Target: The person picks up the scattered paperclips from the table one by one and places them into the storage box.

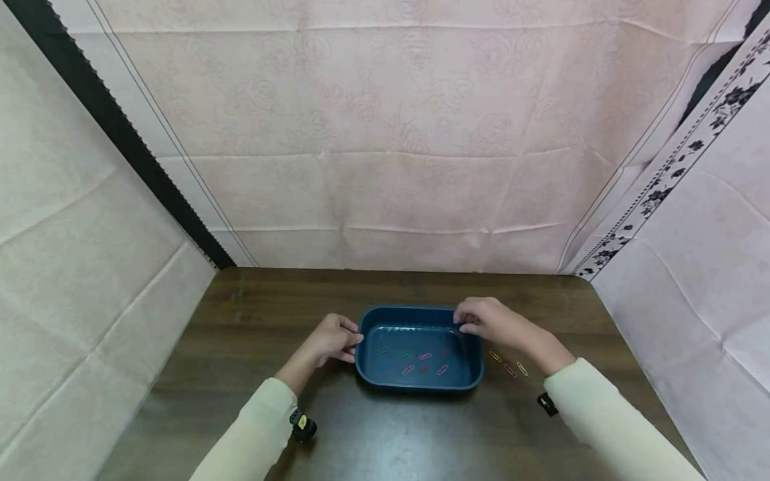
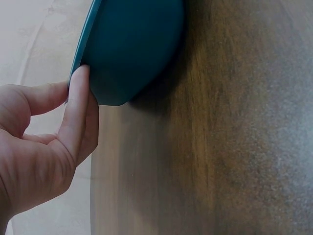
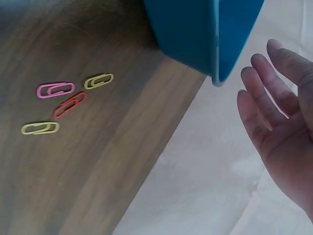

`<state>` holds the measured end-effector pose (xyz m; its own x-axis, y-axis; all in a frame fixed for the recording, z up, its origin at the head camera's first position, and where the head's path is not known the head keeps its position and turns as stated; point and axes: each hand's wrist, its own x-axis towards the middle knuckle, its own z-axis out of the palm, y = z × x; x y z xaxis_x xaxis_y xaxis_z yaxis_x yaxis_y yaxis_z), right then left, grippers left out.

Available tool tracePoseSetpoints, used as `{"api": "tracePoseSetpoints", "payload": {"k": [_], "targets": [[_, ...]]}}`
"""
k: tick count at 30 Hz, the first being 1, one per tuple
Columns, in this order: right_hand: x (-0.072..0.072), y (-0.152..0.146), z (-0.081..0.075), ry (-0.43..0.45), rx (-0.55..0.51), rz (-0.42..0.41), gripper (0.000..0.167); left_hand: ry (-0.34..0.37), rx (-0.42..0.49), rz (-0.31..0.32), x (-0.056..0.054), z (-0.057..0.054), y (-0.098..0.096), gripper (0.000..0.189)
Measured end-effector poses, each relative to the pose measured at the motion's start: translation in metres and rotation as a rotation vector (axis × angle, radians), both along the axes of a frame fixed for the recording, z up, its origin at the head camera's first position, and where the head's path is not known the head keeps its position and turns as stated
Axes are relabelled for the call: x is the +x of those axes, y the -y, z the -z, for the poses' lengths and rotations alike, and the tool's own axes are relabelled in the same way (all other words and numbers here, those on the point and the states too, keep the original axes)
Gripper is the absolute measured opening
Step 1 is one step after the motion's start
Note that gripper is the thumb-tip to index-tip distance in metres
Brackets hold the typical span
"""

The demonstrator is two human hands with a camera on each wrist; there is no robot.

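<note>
My left hand [image 1: 333,339] pinches the left rim of a blue rectangular tray [image 1: 415,385]; in the left wrist view the thumb and fingers clasp the edge of that tray [image 2: 132,46]. Several coloured paper clips lie scattered on its floor, among them a pink paper clip [image 1: 442,369] and a green paper clip [image 1: 383,351]. Over the tray's right rim hangs my right hand [image 1: 490,321]. The right wrist view shows this hand [image 3: 281,110] with loosely bent fingers beside the rim, nothing visible in them.
On the wooden table [image 1: 271,300], right of the tray, lie a pink paper clip [image 3: 55,90], a red paper clip [image 3: 70,105] and two yellow ones, including this yellow clip [image 3: 40,128]. Pale cloth [image 1: 391,194] hangs behind the table and along both sides.
</note>
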<state>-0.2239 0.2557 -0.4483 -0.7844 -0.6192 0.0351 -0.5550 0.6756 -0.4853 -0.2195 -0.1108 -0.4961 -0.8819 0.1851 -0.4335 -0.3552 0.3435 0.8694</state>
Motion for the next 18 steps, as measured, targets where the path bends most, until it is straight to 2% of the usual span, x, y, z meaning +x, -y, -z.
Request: {"api": "tracePoseSetpoints", "payload": {"k": [5,11,18], "targets": [[0.006,-0.016,0.005,-0.077,-0.033,0.055,0.015,0.001,0.003,-0.004,0.0,-0.002,0.0,0.024],[0.013,-0.036,0.014,-0.128,-0.068,0.152,0.015,-0.002,0.006,0.001,-0.001,0.001,-0.001,0.024],[0.023,-0.054,0.03,-0.116,-0.074,0.239,0.016,0.001,-0.008,-0.001,-0.001,0.002,0.001,0.025]]}}
